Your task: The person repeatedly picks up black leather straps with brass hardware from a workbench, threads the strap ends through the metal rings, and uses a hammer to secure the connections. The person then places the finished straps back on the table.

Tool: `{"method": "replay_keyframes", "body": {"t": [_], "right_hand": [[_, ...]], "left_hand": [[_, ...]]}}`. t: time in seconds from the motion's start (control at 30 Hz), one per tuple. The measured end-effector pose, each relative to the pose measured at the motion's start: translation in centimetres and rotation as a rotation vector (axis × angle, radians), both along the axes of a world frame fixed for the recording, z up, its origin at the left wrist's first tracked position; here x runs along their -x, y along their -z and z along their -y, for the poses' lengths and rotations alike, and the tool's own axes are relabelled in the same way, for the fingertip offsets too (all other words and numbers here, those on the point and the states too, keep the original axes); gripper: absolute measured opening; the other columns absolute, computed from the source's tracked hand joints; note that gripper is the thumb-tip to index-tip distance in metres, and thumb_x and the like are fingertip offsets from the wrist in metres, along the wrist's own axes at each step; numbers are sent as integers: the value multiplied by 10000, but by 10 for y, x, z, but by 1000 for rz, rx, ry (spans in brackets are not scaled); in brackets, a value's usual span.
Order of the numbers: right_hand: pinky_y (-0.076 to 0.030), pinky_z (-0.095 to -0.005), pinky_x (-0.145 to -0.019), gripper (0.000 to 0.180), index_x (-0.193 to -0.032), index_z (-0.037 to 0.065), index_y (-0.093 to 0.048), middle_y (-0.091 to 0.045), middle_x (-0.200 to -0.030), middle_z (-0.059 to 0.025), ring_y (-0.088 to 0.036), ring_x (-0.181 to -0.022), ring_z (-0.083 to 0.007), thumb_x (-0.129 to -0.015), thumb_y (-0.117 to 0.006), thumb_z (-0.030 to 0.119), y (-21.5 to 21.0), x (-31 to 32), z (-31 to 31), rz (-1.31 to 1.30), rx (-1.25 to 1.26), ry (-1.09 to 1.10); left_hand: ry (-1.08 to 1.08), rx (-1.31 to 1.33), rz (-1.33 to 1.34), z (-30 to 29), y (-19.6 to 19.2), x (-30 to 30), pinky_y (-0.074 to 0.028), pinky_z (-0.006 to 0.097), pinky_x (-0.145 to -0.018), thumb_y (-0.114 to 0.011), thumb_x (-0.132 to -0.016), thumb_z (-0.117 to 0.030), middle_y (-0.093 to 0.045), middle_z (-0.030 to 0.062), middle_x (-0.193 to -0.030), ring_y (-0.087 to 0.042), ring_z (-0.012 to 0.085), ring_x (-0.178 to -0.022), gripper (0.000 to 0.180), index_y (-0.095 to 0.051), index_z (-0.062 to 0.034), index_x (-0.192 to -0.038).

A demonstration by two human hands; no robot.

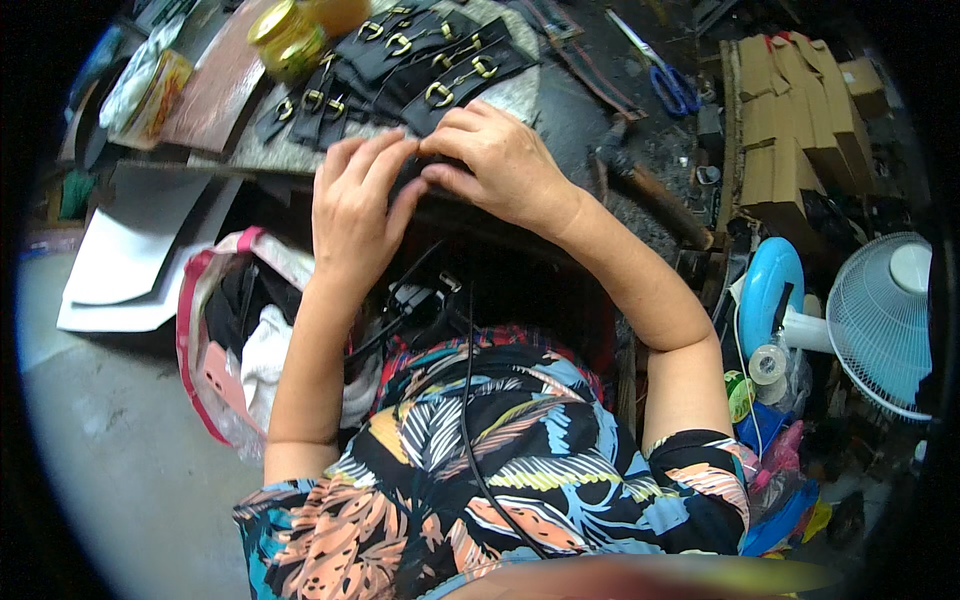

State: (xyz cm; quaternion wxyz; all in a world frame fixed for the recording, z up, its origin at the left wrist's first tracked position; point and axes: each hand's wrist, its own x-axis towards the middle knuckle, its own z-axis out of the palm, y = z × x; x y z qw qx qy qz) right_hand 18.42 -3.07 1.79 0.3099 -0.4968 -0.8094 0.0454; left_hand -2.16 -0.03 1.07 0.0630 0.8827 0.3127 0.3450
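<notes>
My left hand (358, 205) and my right hand (500, 165) meet at the near edge of the worktable, fingers bent and fingertips close together. Something dark shows between them, mostly hidden by the fingers, so its kind is unclear. Just beyond my fingertips, black strap pieces (408, 82) with gold-coloured metal bit-shaped fittings lie in overlapping rows on a pale, rough slab (262, 150). A yellow-lidded jar (288, 42) stands behind them on the left.
Blue-handled scissors (672, 88) and a wooden-handled hammer (655, 198) lie to the right. Further right are folded cardboard boxes (780, 135) and a fan (875, 310). A pink-rimmed bag (186, 315) and white sheets (130, 250) are at the left.
</notes>
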Motion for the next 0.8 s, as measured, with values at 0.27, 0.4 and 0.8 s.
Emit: {"method": "replay_keyframes", "body": {"t": [0.27, 0.4, 0.8], "right_hand": [[-530, -409, -968, 317, -1163, 115, -750, -716, -1132, -92, -645, -1115, -286, -905, -754, 300, -29, -102, 13, 166, -5, 371], [-545, -446, -974, 393, -1180, 146, -755, -687, -1175, -79, -624, -1162, -290, -865, -788, 379, -22, -137, 8, 445, 215, 705], [-556, -307, -786, 240, -1157, 23, -749, -769, -956, -81, -728, -869, -174, -992, -662, 175, -60, -102, 43, -274, 215, 261]], "left_hand": [[-22, 69, -11, -4, 4, -4, -433, 427, -903, -814, -801, -197, -676, 58, -1076, -598, 297, -1047, 314, -700, -92, -1074], [-73, 33, -48, -4, 1, -9, -425, 421, -909, -818, -794, -192, -667, 50, -1065, -595, 283, -1034, 306, -702, -102, -1062], [16, 142, 180, 1, -10, -8, -486, 421, -939, -821, -853, -212, -654, 92, -1162, -600, 284, -1105, 375, -669, -60, -1161]]}}
